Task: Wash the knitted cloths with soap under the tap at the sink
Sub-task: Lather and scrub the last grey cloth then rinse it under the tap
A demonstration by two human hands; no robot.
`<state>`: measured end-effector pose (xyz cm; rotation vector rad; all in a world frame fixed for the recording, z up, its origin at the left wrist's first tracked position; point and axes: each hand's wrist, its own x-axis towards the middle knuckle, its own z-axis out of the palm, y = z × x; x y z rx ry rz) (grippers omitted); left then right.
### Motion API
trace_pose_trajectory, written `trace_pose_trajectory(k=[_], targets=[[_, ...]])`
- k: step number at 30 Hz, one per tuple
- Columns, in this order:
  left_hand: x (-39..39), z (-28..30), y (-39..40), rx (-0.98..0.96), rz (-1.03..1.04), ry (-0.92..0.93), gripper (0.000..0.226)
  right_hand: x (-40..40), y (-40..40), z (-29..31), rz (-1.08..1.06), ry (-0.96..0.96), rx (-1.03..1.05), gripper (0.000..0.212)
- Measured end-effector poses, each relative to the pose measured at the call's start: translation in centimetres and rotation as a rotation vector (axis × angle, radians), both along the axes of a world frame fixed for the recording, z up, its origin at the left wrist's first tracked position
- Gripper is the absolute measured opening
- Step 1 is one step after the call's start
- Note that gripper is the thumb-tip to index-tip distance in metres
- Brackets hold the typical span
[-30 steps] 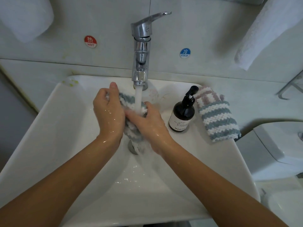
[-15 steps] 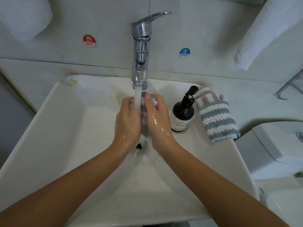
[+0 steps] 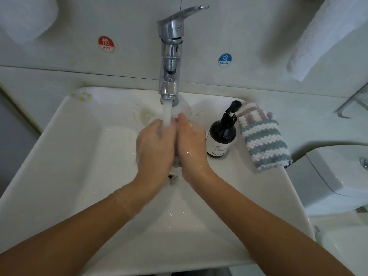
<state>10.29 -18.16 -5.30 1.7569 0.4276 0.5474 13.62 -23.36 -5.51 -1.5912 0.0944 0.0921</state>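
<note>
Two hands met palm to palm under the running tap [image 3: 170,56]. Our left hand [image 3: 155,148] and right hand [image 3: 192,146] were pressed together over the sink [image 3: 69,166], the stream striking the left fingers [image 3: 159,126]. One knitted cloth [image 3: 176,162] was clamped between the palms, only a small wet edge showing below them. We saw a second striped knitted cloth [image 3: 262,140] lying on the sink rim, just beside the dark soap bottle [image 3: 222,136]
</note>
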Motion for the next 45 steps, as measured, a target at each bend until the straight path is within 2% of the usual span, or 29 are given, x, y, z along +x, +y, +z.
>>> trace_pose_trajectory(k=[4, 5, 10, 14, 18, 21, 27, 30, 33, 36, 38, 42, 45], targets=[[0.5, 0.4, 0.5, -0.041, 0.116, -0.016, 0.029, -0.6, 0.1, 0.0, 0.06, -0.116, -0.001, 0.011], [0.7, 0.5, 0.6, -0.083, 0.142, -0.031, 0.027, -0.7, 0.0, 0.1, 0.098, -0.117, 0.005, 0.009], [0.9, 1.1, 1.4, -0.176, 0.173, -0.159, 0.005, -1.2, 0.0, 0.3, 0.235, -0.043, -0.029, 0.034], [0.6, 1.2, 1.5, -0.201, 0.101, -0.128, 0.032, -1.3, -0.5, 0.8, 0.248, 0.034, -0.039, 0.029], [0.0, 1.0, 1.0, -0.148, 0.007, -0.096, 0.044, -1.1, -0.5, 1.2, 0.178, 0.057, -0.035, 0.01], [-0.1, 0.9, 0.7, -0.172, -0.057, -0.078, 0.047, -1.1, -0.4, 1.1, 0.107, 0.054, 0.016, 0.02], [0.0, 1.0, 0.3, -0.251, -0.081, 0.096, 0.026, -0.5, -1.4, 2.2, 0.033, -0.091, 0.262, 0.041], [0.2, 0.8, 0.0, -0.223, -0.089, 0.168, 0.028, -0.4, -1.7, 2.4, 0.028, -0.058, 0.325, 0.046], [0.4, 0.5, -0.1, -0.232, -0.086, 0.144, 0.025, -0.5, -1.7, 2.4, 0.035, -0.011, 0.326, 0.048], [0.3, 0.5, 0.2, -0.234, -0.065, 0.112, 0.013, -0.7, -1.3, 2.4, 0.047, -0.009, 0.278, 0.035], [0.3, 0.5, 0.3, -0.238, -0.07, 0.088, 0.016, -0.7, -1.0, 2.2, 0.041, -0.032, 0.176, 0.022], [0.2, 0.5, 0.3, -0.163, -0.083, 0.03, 0.013, -0.5, -0.9, 1.5, 0.028, -0.168, -0.001, 0.012], [0.1, 0.8, 0.4, -0.047, -0.103, -0.025, 0.017, -0.6, -0.8, 1.4, 0.047, -0.251, -0.118, 0.02]])
